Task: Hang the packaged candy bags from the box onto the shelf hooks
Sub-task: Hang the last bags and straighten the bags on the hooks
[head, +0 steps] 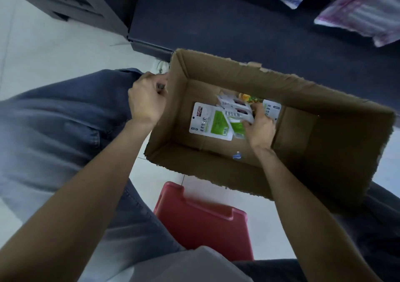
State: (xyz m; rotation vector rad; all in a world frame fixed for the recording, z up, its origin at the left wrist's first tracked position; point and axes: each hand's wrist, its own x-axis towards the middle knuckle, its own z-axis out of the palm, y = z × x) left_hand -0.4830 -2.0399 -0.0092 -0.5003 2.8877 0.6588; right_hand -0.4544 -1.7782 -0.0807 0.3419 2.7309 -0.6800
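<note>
Right hand is grabbing several white-and-green candy bags inside the brown cardboard box; bunched, some might slip; left hand is clutching the box's wall.

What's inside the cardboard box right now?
In the box: a flat white-and-green candy bag, and a few more bags gripped by the right hand. That hand hides the bags beneath it. Most of the floor is bare.

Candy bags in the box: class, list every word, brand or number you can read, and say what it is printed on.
No text is legible.
White-and-green candy bag: print blurred, unreadable.
Small packets the right hand grips: print too small.
Cardboard box: no print visible.
</note>
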